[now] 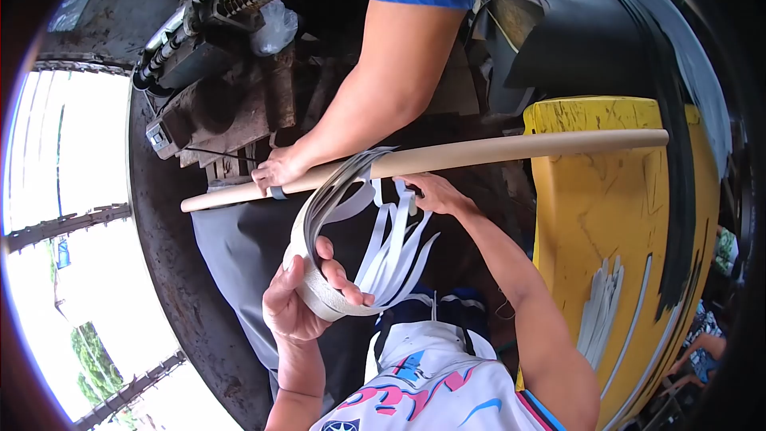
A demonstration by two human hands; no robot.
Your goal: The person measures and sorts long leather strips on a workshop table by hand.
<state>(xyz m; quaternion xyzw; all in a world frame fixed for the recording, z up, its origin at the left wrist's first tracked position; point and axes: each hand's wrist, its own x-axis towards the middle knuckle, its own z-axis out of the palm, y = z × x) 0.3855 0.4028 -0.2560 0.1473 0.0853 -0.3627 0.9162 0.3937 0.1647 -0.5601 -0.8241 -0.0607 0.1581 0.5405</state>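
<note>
At centre frame, one long round pale wooden pole runs nearly level from lower left to upper right, its far end lying over one yellow scuffed plastic drum.

One bundle of flat grey-white rubber strips is looped over the pole and hangs below it; the loose tails number roughly six, the exact count not being readable where they overlap. One further small cluster of pale strips lies against the drum's face, with black strips draped beside it.

Hands counted: three. The person's left hand is closed around the folded lower end of the bundle, thumb and fingers wrapped over it. The person's right hand is just under the pole, fingertips pinching the upper part of the hanging strips; whether it also touches the pole cannot be told.

A co-worker's hand, on a bare arm with a blue sleeve, grips the pole near its left end, with one dark band under the fingers.

Behind, one rusty metal machine with a coiled spring rail is noted. One white printed shirt shows at bottom.
</note>
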